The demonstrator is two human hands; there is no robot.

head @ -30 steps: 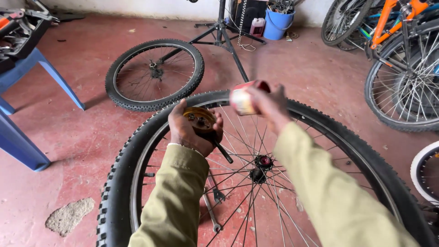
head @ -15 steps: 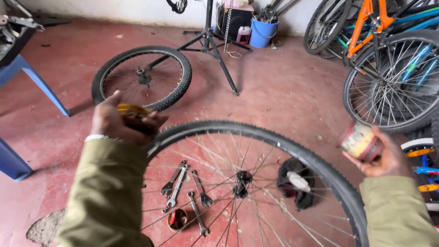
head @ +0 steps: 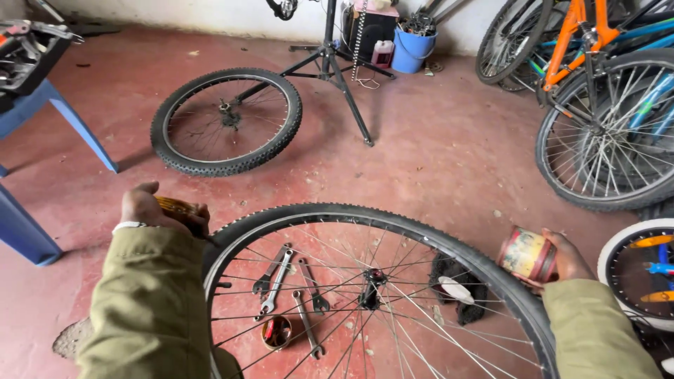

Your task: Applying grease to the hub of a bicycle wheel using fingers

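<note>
1. Head view, lower half of the frame: a spoked bicycle wheel (head: 379, 295) with a knobby black tyre stands upright in front of the person, its hub near the bottom centre.
2. At lower left, the left hand (head: 151, 209) is closed around a round golden lid (head: 179, 209), held just beside the tyre's upper left edge; whether lid and tyre touch cannot be told.
3. At right of centre, the right hand (head: 565, 256) is clamped on a small worn tin (head: 526, 255), tipped on its side just outside the tyre's right edge.
4. Both arms wear olive-green sleeves (head: 151, 302).
5. Seen through the spokes, several spanners (head: 277, 281) lie on the red floor (head: 435, 147), with a small round dish (head: 276, 332) near them and a dark rag (head: 456, 288) bearing a white piece to the right.
6. In the upper left of centre, a second wheel (head: 226, 121) lies flat on the floor, beside the legs of a black repair stand (head: 337, 60).
7. A blue bucket (head: 413, 49) sits at the top centre against the wall.
8. An orange bicycle (head: 597, 91) fills the upper right.
9. A blue stool (head: 42, 112) stands at the left edge.
</note>
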